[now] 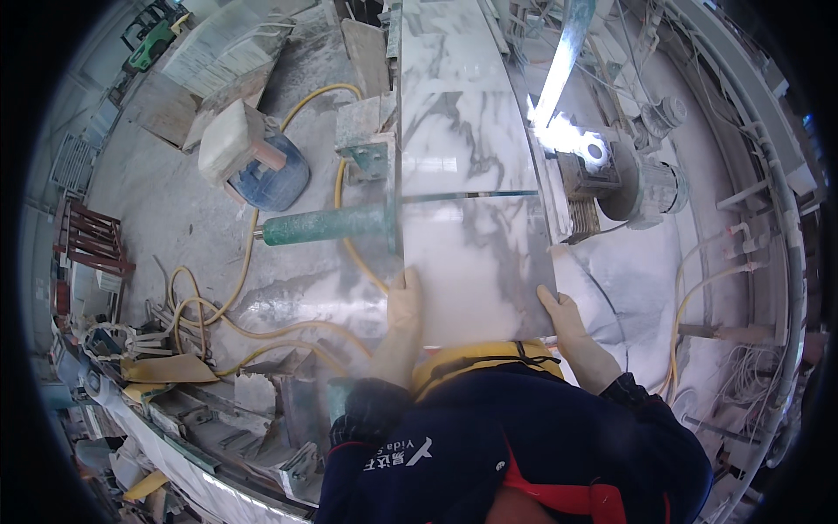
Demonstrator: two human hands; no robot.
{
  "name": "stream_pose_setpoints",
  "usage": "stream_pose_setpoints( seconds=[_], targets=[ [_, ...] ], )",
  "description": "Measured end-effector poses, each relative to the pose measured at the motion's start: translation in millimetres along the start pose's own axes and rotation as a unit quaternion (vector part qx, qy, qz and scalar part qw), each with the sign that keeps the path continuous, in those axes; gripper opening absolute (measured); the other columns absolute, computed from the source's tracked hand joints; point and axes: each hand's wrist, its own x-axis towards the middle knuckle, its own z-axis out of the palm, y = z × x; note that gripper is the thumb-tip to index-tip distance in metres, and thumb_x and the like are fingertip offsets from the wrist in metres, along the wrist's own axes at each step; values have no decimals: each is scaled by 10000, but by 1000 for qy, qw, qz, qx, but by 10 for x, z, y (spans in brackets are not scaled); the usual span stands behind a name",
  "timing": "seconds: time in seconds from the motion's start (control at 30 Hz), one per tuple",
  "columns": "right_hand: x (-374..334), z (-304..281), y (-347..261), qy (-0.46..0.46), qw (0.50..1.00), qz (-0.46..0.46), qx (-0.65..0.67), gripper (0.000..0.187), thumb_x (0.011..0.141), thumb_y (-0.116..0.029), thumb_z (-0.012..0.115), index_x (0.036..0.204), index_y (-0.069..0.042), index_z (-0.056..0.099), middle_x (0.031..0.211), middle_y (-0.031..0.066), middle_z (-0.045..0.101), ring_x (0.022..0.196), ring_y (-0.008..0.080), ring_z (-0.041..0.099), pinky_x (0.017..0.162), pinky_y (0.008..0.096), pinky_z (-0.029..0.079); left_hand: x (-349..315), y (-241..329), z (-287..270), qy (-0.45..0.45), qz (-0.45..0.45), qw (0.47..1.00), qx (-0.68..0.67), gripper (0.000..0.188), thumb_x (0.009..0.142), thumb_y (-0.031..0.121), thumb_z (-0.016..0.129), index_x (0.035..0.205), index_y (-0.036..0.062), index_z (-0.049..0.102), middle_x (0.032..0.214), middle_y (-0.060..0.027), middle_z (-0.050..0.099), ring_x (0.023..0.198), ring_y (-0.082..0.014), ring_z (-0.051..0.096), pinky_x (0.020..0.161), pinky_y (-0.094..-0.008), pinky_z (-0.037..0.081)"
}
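A polished white marble slab (476, 279) with grey veins lies flat in front of me, its near edge close to my yellow apron (480, 356). My left hand (404, 306), in a cream glove, grips the slab's left edge near the front corner. On the opposite edge, my right hand (566, 319) takes hold in a matching glove, its thumb side uppermost. The fingers under the stone are hidden on both sides. Past a narrow dark gap lies a second veined marble slab (467, 131), in line with the first on the conveyor.
A green roller (327, 225) juts out left of the conveyor. An electric motor (650, 188) and a bright lamp (567, 135) stand to the right. A yellow hose (236, 288) winds over the dusty floor near a blue drum (275, 179). Stone offcuts (262, 397) lie lower left.
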Motion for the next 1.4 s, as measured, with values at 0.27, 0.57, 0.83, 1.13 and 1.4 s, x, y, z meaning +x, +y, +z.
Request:
stream_pose_setpoints(
  seconds=[0.27,0.57,0.83,1.13,1.4],
  targets=[
    [106,32,-14,-10,1000,7,25,600,995,-446,697,1248,96,650,1126,144,732,988,204,699,885,338,548,-23,226,-61,12,33,999,35,602,1021,502,417,1325,44,662,1255,-231,704,1176,-393,658,1030,-424,478],
    [149,58,-116,-30,999,2,28,593,1017,-424,674,1255,117,636,1136,154,728,1006,208,700,900,341,547,134,213,-46,-12,31,999,-4,597,1023,503,431,1358,61,652,1259,-192,715,1191,-336,664,1032,-401,479],
    [233,36,-128,-43,999,0,20,626,1017,-439,663,1292,121,617,1175,171,723,1034,216,694,919,347,541,312,119,10,-21,40,998,-45,615,1022,512,448,1372,44,640,1229,-158,726,1148,-290,677,1006,-384,496],
    [511,-112,-556,78,919,-240,-305,567,991,-358,628,1406,27,593,1294,202,696,1208,303,664,1061,373,477,329,-114,-131,-65,97,992,-50,583,1066,452,499,1425,0,578,1185,-152,705,1027,-188,650,885,-335,531],
    [929,512,-1365,-25,747,-450,-489,708,1003,-391,588,1529,60,440,1583,324,409,1499,434,373,1253,442,279,-58,-57,-188,-19,70,997,29,650,1067,509,485,1450,-12,549,1348,-227,659,1272,-303,612,1082,-382,455]
  ],
)
